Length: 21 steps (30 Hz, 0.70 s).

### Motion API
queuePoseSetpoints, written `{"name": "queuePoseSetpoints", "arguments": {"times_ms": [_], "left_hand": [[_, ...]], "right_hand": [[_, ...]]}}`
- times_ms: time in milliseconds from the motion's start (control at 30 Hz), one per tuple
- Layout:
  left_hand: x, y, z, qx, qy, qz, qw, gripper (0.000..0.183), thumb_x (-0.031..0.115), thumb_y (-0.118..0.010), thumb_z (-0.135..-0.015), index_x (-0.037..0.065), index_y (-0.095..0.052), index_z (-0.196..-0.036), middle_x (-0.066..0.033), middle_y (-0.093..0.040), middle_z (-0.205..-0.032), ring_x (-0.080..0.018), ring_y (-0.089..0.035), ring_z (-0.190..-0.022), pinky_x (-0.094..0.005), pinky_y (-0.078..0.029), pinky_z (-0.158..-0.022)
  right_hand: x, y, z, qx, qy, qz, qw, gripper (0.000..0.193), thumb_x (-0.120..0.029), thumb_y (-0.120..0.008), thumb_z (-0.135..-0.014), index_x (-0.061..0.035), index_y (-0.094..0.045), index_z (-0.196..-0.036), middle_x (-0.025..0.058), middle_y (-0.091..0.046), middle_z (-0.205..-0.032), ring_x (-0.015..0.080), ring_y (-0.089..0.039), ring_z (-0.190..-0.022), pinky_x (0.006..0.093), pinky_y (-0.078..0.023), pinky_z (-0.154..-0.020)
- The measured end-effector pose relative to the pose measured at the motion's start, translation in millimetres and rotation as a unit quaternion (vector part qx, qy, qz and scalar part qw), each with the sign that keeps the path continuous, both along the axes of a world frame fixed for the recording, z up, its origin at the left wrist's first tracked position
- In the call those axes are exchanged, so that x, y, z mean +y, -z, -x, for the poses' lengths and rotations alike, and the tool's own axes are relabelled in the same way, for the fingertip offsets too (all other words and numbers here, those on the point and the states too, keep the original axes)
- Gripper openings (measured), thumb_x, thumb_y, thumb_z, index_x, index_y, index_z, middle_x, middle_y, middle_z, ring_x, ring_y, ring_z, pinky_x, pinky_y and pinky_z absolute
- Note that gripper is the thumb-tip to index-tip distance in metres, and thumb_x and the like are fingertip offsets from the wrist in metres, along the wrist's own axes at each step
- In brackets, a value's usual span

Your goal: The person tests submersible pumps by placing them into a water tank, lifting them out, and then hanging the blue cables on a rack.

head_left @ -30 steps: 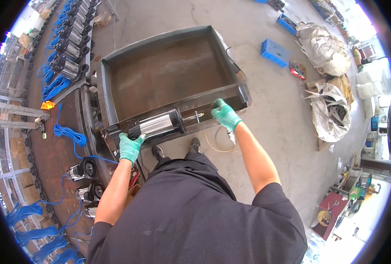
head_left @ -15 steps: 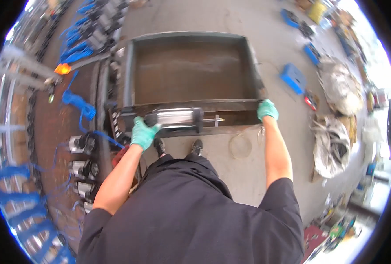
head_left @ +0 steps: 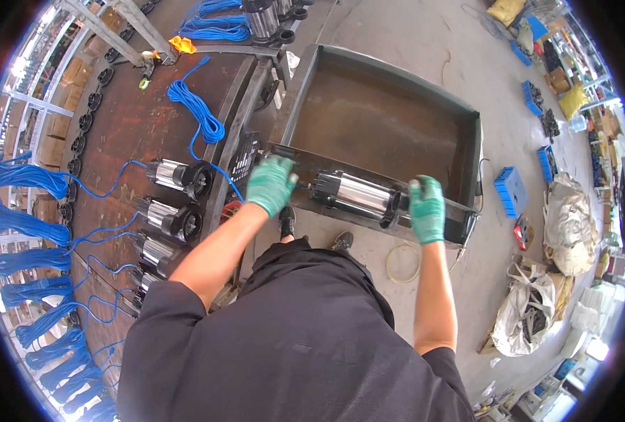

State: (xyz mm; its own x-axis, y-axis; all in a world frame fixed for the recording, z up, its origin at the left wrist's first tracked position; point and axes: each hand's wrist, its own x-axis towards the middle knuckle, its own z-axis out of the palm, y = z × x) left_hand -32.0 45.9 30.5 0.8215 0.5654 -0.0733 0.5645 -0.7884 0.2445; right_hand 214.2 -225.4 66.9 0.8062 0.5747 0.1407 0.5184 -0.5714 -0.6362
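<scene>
Beneath the silver cylinder point(head_left: 365, 195), a metal trough point(head_left: 454, 228); beyond, grey floor point(head_left: 471, 302).

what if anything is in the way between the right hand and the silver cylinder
Nothing visible stands between them. The right hand is just beside the right-hand end of the silver cylinder; whether they touch can't be told from this view.
</scene>
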Motion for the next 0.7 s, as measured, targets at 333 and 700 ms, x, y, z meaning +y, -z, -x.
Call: {"name": "queuePoseSetpoints", "arguments": {"times_ms": [333,700], "left_hand": [[105,19,13,0.151,0.136,0.022,0.979,0.041,0.020,-0.062,-0.096,0.011,-0.058,-0.136,-0.0234,-0.062,-0.124,-0.0417,-0.064,-0.110,-0.0507,-0.051,-0.094],[72,26,22,-0.039,0.037,0.193,0.980,0.028,0.028,-0.058,-0.102,0.006,-0.064,-0.118,-0.0261,-0.070,-0.101,-0.0456,-0.066,-0.097,-0.0518,-0.052,-0.083]], "right_hand": [[43,12,36,-0.127,-0.005,0.084,0.988,0.016,-0.019,-0.064,-0.093,-0.0048,-0.070,-0.096,0.0152,-0.069,-0.097,0.0367,-0.064,-0.092,0.0463,-0.052,-0.083],[47,12,39,-0.116,0.036,0.088,0.989,0.017,-0.019,-0.063,-0.094,-0.0045,-0.070,-0.097,0.0152,-0.069,-0.099,0.0358,-0.065,-0.093,0.0456,-0.053,-0.083]]}}
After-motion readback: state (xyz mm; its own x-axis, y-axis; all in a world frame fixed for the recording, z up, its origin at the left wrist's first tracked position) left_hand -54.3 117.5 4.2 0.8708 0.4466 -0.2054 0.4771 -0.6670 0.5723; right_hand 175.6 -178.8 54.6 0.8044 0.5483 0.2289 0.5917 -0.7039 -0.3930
